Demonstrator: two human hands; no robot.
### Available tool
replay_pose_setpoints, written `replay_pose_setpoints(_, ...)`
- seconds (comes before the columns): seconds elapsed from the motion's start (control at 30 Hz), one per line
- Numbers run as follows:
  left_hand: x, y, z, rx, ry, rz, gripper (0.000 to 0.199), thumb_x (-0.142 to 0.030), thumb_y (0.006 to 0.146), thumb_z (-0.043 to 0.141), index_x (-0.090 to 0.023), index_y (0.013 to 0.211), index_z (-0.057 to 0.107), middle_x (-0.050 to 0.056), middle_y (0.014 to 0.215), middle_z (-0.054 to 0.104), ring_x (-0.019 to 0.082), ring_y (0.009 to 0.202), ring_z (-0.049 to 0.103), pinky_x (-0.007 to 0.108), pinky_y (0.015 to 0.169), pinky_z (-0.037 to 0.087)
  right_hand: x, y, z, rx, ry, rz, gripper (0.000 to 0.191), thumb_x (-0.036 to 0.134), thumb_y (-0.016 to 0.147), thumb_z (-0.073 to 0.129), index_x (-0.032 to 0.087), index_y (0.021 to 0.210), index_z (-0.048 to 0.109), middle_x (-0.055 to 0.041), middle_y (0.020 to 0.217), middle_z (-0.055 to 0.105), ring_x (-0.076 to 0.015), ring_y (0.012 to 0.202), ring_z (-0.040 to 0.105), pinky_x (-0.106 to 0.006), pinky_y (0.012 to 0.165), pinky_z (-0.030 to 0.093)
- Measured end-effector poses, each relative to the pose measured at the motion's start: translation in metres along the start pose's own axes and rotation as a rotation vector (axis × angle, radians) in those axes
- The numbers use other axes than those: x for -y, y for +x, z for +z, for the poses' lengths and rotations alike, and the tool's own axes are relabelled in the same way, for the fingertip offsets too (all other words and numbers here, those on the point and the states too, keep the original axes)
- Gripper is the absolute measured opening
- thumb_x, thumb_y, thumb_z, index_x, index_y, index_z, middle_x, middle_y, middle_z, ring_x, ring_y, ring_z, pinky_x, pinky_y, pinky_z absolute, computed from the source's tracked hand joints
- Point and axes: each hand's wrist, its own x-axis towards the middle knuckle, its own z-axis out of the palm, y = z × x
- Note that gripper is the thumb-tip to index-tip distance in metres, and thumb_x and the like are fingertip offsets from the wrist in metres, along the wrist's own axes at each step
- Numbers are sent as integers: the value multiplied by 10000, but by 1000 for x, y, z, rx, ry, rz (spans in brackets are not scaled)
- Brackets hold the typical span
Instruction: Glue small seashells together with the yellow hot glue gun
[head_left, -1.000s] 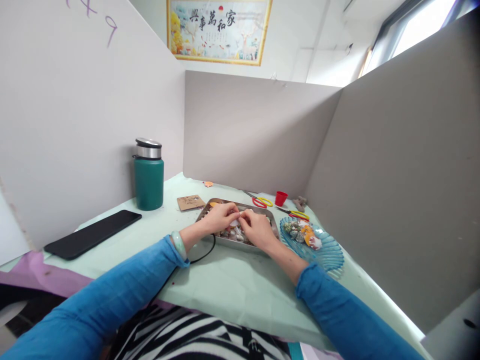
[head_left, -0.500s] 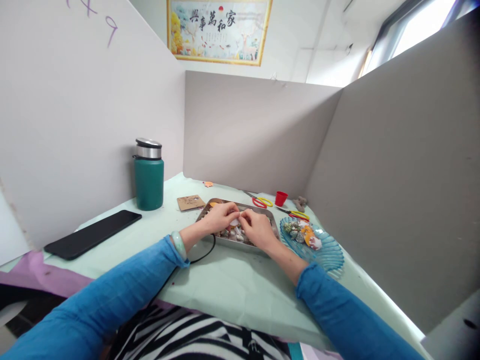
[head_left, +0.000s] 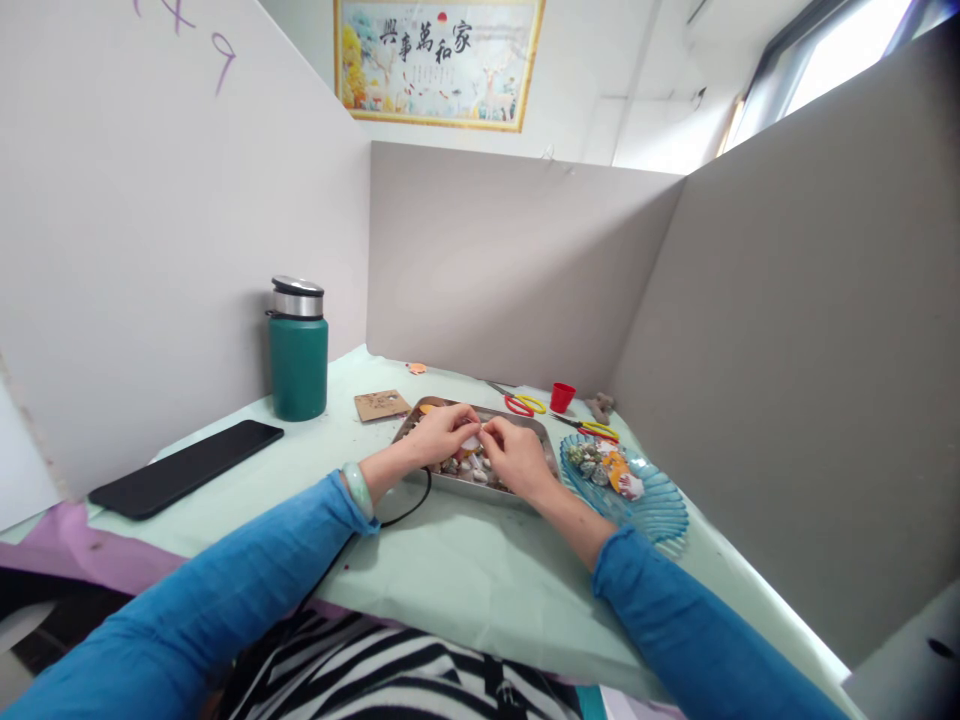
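Note:
Over a shallow metal tray (head_left: pixel 480 490) my two hands meet, fingertips almost touching. My left hand (head_left: pixel 446 433) is closed in a pinch on a small white piece (head_left: pixel 471 442), whose kind I cannot make out. Close beside it, my right hand (head_left: pixel 516 452) also has its fingers pinched together near the same piece; what lies between them is too small to name. Inside the tray are several small white, grey and brown bits (head_left: pixel 477 470), partly hidden by my hands.
A blue glass dish (head_left: pixel 664 505) with small ornaments (head_left: pixel 607 465) stands right. Behind are scissors (head_left: pixel 523 404), a second pair (head_left: pixel 596 431) and a red cup (head_left: pixel 562 397). Leftward lie a brown card (head_left: pixel 381 405), a green bottle (head_left: pixel 298 365) and a black phone (head_left: pixel 187 468). Grey panels (head_left: pixel 517 260) surround the table.

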Motion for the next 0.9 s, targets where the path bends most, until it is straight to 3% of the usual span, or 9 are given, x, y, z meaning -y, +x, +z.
replay_pose_setpoints(0.9,1,1,1,-28,-21,-16,255,-387,818,423,-163,837,546,-22,601,576,101,468,563,193,460,404,0,0,0,2,0,-1,266,377,861,420,204,831,619,-19,693,659,-129,599,566,-206,549,335)
